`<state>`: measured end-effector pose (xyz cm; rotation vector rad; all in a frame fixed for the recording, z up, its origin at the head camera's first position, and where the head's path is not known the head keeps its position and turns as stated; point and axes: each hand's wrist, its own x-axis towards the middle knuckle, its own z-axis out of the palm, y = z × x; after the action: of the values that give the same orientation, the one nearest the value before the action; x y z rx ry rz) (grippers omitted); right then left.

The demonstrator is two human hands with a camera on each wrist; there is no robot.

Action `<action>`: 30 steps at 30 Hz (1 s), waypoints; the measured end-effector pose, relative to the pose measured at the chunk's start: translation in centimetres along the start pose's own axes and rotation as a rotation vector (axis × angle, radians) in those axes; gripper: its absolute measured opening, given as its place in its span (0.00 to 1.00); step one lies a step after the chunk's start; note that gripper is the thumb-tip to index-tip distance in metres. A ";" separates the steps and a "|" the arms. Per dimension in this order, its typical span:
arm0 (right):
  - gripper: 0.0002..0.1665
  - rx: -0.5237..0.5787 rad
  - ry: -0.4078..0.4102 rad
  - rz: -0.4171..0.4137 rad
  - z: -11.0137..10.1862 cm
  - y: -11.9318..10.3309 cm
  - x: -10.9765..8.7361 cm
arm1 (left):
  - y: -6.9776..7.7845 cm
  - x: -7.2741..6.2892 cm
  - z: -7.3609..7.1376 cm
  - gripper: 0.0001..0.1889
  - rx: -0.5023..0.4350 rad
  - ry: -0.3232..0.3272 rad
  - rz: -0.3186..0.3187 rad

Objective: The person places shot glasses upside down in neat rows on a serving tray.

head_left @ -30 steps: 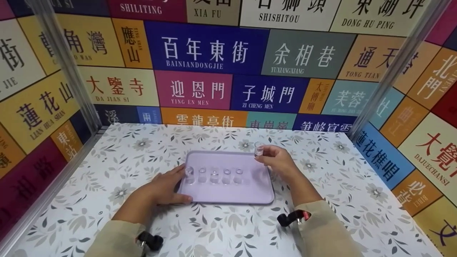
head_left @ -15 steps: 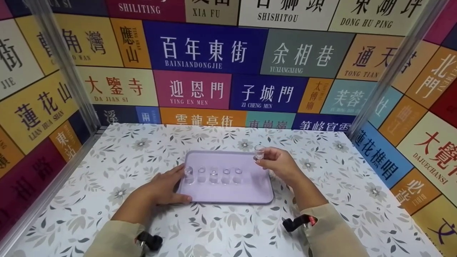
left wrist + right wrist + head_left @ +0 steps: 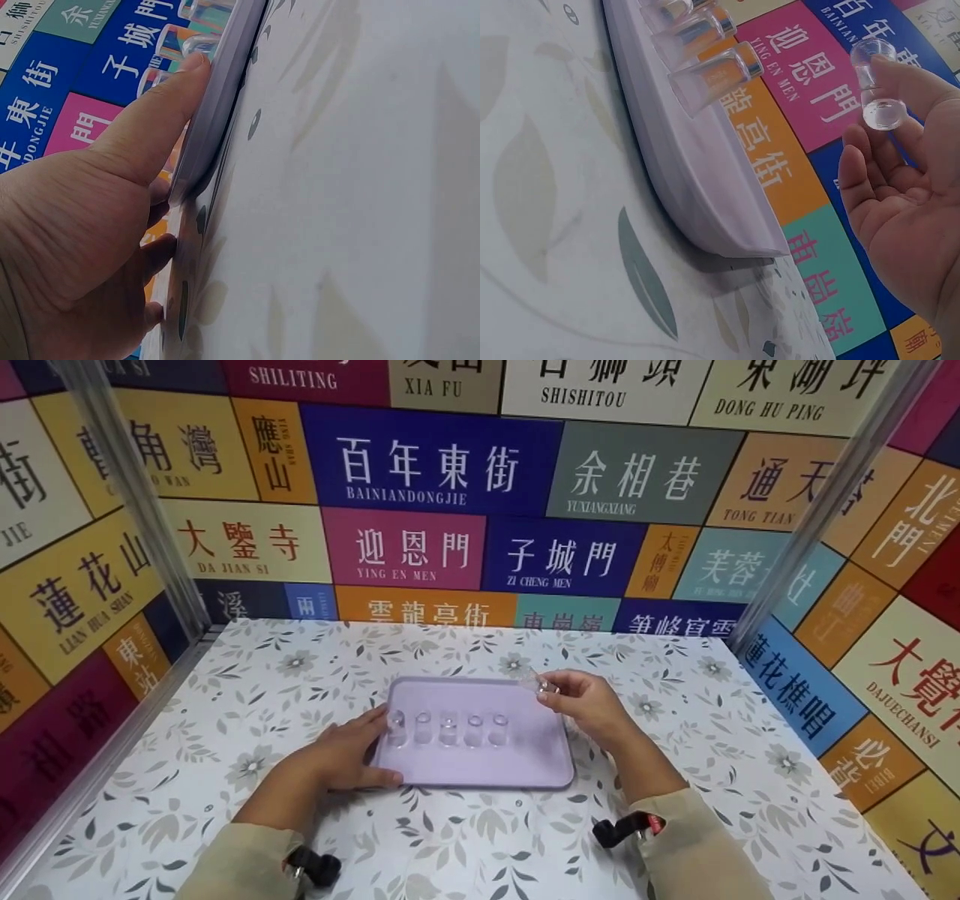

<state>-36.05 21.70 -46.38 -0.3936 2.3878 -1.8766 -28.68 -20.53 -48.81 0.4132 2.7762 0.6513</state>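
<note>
My right hand (image 3: 589,701) pinches a small clear cup (image 3: 535,684) between thumb and fingers, above the back right corner of a lilac tray (image 3: 450,769). The cup leans over to the left. In the right wrist view this clear cup (image 3: 883,109) shows its round end towards the camera, and the other fingers curl loosely below it. My left hand (image 3: 341,754) rests against the tray's left side with fingers extended, its thumb (image 3: 161,116) lying over the rim. Several similar clear cups (image 3: 448,733) stand upright in a row on the tray, the leftmost near the left fingertips.
The tray lies on a table covered in a white leaf and flower print (image 3: 465,840). Behind and beside it rise walls of coloured name panels (image 3: 435,457), with clear upright posts (image 3: 817,502) at the corners. Black wrist mounts (image 3: 619,825) sit on both sleeves.
The cup in my right hand has gone from upright to tilted leftward. My right hand has shifted very slightly, while the left hand, tray and row of cups stay put.
</note>
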 end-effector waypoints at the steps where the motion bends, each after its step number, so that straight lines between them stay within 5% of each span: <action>1: 0.25 0.000 0.004 -0.003 0.0 0.0 0.0 | 0.0 0.0 0.0 0.61 -0.002 -0.001 -0.001; 20: 0.26 0.034 0.028 -0.021 0.1 0.9 0.3 | -0.3 0.1 0.2 0.62 0.008 0.009 0.020; 30: 0.29 -0.063 -0.015 0.010 0.8 1.4 0.4 | -0.2 0.0 0.2 0.62 0.015 0.005 0.013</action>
<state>-36.43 21.19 -47.90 -0.3975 2.4398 -1.7913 -28.69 -20.63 -49.03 0.4336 2.7869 0.6352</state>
